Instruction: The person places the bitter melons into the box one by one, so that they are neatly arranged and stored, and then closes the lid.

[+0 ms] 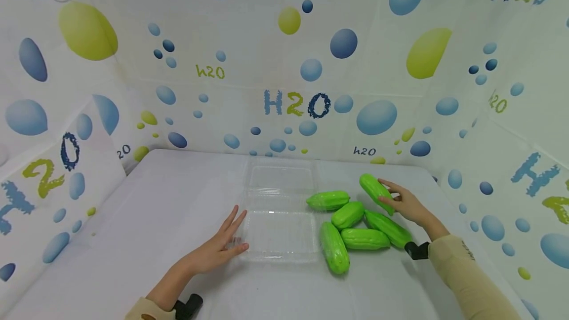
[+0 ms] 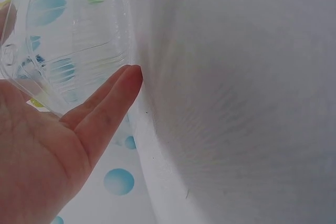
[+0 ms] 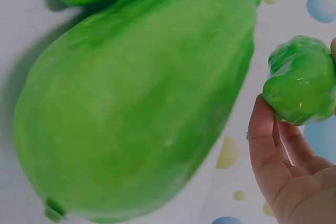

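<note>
While our right hand pinches glossy green oblong vegetable right of clear plastic box, our left hand lies spread beside box; slick surface could slip light hold.

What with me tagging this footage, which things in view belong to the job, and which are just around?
Seemingly in the job:
green vegetable in the right hand
five more green vegetables
clear container by the left hand

Just around:
patterned backdrop
white tabletop
black wrist devices
</note>
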{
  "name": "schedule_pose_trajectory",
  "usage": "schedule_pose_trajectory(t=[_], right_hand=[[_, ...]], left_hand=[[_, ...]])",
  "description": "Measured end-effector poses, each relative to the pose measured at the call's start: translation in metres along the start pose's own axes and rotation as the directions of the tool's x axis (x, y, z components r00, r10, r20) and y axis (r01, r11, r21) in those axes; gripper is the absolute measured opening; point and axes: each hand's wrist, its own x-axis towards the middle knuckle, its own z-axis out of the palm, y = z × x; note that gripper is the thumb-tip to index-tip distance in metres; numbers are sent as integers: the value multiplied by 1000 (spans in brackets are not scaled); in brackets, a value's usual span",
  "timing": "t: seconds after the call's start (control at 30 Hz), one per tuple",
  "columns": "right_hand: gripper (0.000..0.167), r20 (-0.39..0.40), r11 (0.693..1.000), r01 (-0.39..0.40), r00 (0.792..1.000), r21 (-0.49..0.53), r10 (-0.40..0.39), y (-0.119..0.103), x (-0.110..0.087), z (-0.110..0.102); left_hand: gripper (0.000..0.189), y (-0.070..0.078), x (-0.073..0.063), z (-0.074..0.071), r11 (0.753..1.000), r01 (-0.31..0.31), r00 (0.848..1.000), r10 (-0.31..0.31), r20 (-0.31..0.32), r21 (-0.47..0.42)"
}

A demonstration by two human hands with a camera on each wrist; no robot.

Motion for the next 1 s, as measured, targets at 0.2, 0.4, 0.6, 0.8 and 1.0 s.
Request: schedule_pose_trajectory(t=[0.2, 0.4, 0.6, 0.8, 1.0], right_hand=[[61, 8, 1000, 14, 1000, -17, -14, -12, -2, -3], [60, -10, 999, 28, 1000, -19, -28, -20, -1, -2], [60, -16, 998, 42, 999, -46, -42, -29, 0, -2], [60, -14, 997, 51, 999, -51, -52, -42, 1, 1], [60, -20, 997, 39, 999, -59, -40, -55, 2, 6]], left_hand=[[75, -1, -1, 0, 1000, 1, 1000, -1, -1, -9], [75, 0, -1, -1, 1000, 2, 1000, -2, 0, -9], [75, -2, 1, -1, 1000, -10, 1000, 10, -3, -1], [75, -4, 1, -1, 1000, -21, 1000, 21, 3, 0], [76, -3, 1, -2, 1000, -21, 1000, 21, 3, -9]])
